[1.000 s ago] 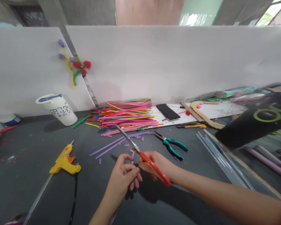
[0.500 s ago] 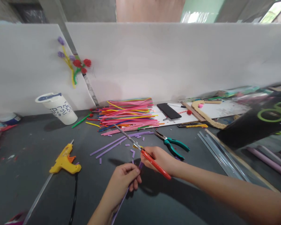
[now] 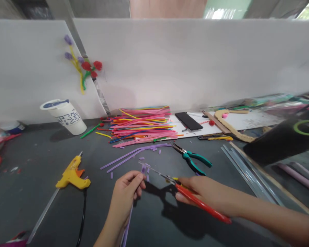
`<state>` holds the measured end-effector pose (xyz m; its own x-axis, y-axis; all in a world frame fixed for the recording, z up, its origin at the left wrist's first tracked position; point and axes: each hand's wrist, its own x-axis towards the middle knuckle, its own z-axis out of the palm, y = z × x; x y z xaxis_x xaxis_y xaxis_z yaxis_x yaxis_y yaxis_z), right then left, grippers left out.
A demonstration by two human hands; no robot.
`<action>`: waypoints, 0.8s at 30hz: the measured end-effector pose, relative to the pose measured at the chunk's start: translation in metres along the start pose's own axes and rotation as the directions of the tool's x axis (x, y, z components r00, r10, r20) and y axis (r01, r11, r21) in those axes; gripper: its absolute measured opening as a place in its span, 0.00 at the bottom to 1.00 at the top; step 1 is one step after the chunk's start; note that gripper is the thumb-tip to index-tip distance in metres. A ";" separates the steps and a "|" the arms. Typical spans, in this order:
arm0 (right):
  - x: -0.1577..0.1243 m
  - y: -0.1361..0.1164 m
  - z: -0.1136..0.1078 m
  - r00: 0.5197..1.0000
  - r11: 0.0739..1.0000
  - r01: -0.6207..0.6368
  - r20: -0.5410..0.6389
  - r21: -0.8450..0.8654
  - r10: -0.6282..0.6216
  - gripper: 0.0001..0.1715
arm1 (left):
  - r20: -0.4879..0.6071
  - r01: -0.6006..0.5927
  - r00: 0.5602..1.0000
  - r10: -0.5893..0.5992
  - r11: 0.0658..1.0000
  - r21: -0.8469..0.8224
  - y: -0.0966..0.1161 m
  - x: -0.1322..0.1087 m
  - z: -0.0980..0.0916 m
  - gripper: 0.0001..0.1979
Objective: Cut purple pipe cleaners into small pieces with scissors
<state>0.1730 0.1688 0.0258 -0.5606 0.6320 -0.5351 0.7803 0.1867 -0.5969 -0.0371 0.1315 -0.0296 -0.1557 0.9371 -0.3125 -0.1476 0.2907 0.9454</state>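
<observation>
In my left hand [image 3: 127, 192] purple pipe cleaners [image 3: 128, 224] are pinched between thumb and fingers. A short end stands up above the thumb, and the lengths trail down along the wrist. My right hand [image 3: 204, 192] is closed around red-handled scissors [image 3: 199, 203]. Their thin blades point left, with the tips close to the upright purple end; motion blur hides whether they touch it. Several short purple cut pieces [image 3: 141, 158] lie on the dark table just beyond the hands. Longer purple pipe cleaners [image 3: 128, 154] rest behind those pieces.
A yellow glue gun [image 3: 73, 173] lies at left near a white cup [image 3: 69, 118]. Teal-handled pliers [image 3: 192, 159] lie beyond my right hand. Farther back are a pile of coloured pipe cleaners [image 3: 144, 125] and a phone [image 3: 189, 121]. A black cylinder [image 3: 278, 135] and clear sticks [image 3: 249, 171] are at right.
The scissors and right hand have moved right and toward me, with the blades now lower and more level. My left hand has shifted slightly left and up, and the purple end shows upright.
</observation>
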 end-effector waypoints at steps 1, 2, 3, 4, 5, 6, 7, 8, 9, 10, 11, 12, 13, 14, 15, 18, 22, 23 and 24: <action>-0.003 0.001 0.003 1.000 1.000 -0.009 0.027 -0.010 0.009 0.23 | -0.001 0.001 1.000 -0.001 1.000 0.004 0.000 0.000 0.000 0.09; -0.005 0.002 0.005 0.999 1.000 -0.014 0.046 -0.019 0.015 0.24 | 0.002 0.006 1.000 -0.007 1.000 0.009 0.000 0.000 0.000 0.09; -0.005 0.003 0.008 0.998 1.000 -0.014 0.059 -0.023 0.015 0.24 | 0.009 0.013 1.000 -0.013 1.000 0.016 0.000 0.000 0.001 0.09; -0.005 0.004 0.011 0.998 1.000 -0.012 0.066 -0.025 0.013 0.25 | 0.016 0.019 1.000 -0.019 1.000 0.025 0.000 0.000 0.001 0.09; -0.004 0.004 0.013 0.998 1.000 -0.010 0.067 -0.027 0.012 0.25 | 0.022 0.023 0.999 -0.024 0.999 0.035 0.000 0.000 0.001 0.09; -0.003 0.004 0.014 0.998 1.000 -0.005 0.066 -0.024 0.006 0.26 | 0.026 0.026 0.999 -0.027 0.999 0.045 0.000 -0.001 0.002 0.09; -0.002 0.004 0.015 0.998 1.000 0.004 0.065 -0.019 -0.003 0.26 | 0.027 0.028 0.999 -0.030 0.998 0.054 0.000 -0.001 0.002 0.09; -0.001 0.004 0.016 0.998 1.000 0.013 0.064 -0.013 -0.012 0.26 | 0.025 0.029 0.999 -0.030 0.998 0.062 0.001 -0.001 0.002 0.10; 0.000 0.004 0.016 0.998 1.000 0.021 0.061 -0.009 -0.021 0.26 | 0.024 0.028 0.999 -0.030 0.997 0.068 0.001 -0.001 0.002 0.10; 0.000 0.004 0.016 0.998 1.000 0.026 0.059 -0.005 -0.025 0.26 | 0.024 0.027 0.999 -0.029 0.997 0.073 0.001 -0.001 0.002 0.10; 0.000 0.004 0.017 0.998 1.000 0.027 0.059 0.002 -0.027 0.26 | 0.026 0.024 0.999 -0.026 0.997 0.076 0.001 -0.001 0.002 0.10; 0.001 0.005 0.017 0.998 1.000 0.024 0.061 0.013 -0.025 0.26 | 0.027 0.022 0.999 -0.024 0.997 0.079 0.002 -0.001 0.002 0.10; 0.001 0.005 0.017 0.998 1.000 0.019 0.063 0.025 -0.021 0.25 | 0.028 0.021 0.999 -0.024 0.996 0.082 0.002 -0.001 0.002 0.10; 0.002 0.005 0.017 0.998 0.999 0.013 0.066 0.036 -0.016 0.25 | 0.029 0.024 0.999 -0.026 0.996 0.084 0.002 -0.002 0.002 0.10; 0.002 0.006 0.017 0.998 0.999 0.007 0.068 0.042 -0.010 0.25 | 0.030 0.028 0.999 -0.030 0.996 0.086 0.002 -0.002 0.003 0.10; 0.004 0.006 0.017 0.997 0.999 -0.024 0.068 0.040 0.022 0.24 | 0.035 0.037 0.999 -0.040 0.995 0.091 0.002 -0.001 0.002 0.10; 0.006 0.005 0.017 0.997 0.997 -0.046 0.068 0.057 0.042 0.24 | 0.047 0.045 0.998 -0.049 0.995 0.093 -0.001 0.001 0.001 0.10; 0.006 0.005 0.017 0.997 0.997 -0.043 0.072 0.066 0.038 0.24 | 0.051 0.045 0.997 -0.050 0.995 0.094 -0.001 0.001 0.000 0.10; 0.006 0.005 0.017 0.996 0.996 -0.042 0.077 0.078 0.036 0.24 | 0.056 0.044 0.997 -0.049 0.995 0.093 -0.002 0.002 0.000 0.10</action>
<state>0.1684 0.1611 0.0096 -0.5517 0.5783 -0.6010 0.7794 0.1009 -0.6184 -0.0370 0.1327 -0.0319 -0.0934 0.9309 -0.3530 -0.0623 0.3484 0.9353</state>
